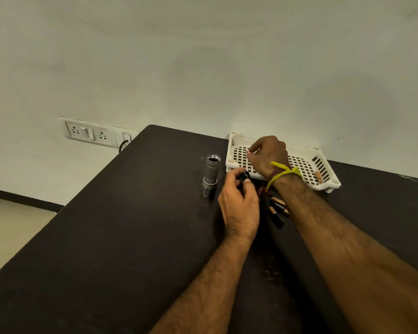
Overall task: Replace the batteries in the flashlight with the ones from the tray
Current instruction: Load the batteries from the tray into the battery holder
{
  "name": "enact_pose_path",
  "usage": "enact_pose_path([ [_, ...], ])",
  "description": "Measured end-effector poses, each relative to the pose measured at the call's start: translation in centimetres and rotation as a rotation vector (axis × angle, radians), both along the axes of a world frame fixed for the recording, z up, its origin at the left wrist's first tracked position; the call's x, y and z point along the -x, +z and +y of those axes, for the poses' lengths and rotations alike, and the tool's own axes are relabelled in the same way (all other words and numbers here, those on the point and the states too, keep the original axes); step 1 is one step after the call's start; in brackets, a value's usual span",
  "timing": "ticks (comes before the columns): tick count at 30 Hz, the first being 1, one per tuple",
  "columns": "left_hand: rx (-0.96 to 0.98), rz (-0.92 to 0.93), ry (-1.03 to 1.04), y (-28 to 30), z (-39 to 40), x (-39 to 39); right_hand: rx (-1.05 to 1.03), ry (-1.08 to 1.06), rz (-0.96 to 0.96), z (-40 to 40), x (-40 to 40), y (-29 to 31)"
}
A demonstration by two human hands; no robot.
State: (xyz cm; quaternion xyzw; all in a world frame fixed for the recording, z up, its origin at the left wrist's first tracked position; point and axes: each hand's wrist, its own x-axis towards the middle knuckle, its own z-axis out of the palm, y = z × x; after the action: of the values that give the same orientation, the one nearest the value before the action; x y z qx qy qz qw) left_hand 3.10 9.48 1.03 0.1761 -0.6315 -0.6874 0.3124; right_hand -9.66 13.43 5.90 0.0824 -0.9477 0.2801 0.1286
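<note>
Both hands are busy near the table's far right side. L hand (237, 201) has thumb + fingers curled round a small black cylindrical part (245, 176), prob. the battery holder or cap, can't tell which. R hand (268, 155) reaches into the white perforated tray (328, 182), fingertips pinched on a small item with a red tip (249, 151), looks like a battery but mostly hidden by the fingers. R wrist has a yellow thread (284, 173) tied round it.

Flashlight body (210, 174), silver, stands upright on the dark table (106, 225), open threaded end up, wider head end down; long axis vertical. It's just left of the L hand, not touching either hand, and left of the tray's near corner.

One more battery (319, 177) lies in the tray at its right end, well apart from the R hand. Loose black + copper batteries (276, 208) lie on the table betw. the two forearms, near the tray's front edge, partly covered by the R wrist. R forearm crosses over them and blocks part of the tray front.

Wall socket + switch plate (89, 132) on the wall behind the table's left corner, a black cable beside it.
</note>
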Motion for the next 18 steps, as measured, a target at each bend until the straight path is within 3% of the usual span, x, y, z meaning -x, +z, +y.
enact_pose_path([
  [4,0.050,0.010,-0.049,-0.2,0.0,0.0,0.293,0.123,0.215,3.1,-5.2,0.2],
  [8,0.130,0.031,-0.127,-0.4,0.2,-0.1,0.577,0.229,0.256,6.2,-10.9,-2.4],
  [18,0.131,0.055,-0.364,-0.7,0.2,-0.2,0.827,0.264,0.267,8.2,-11.8,-5.1],
])
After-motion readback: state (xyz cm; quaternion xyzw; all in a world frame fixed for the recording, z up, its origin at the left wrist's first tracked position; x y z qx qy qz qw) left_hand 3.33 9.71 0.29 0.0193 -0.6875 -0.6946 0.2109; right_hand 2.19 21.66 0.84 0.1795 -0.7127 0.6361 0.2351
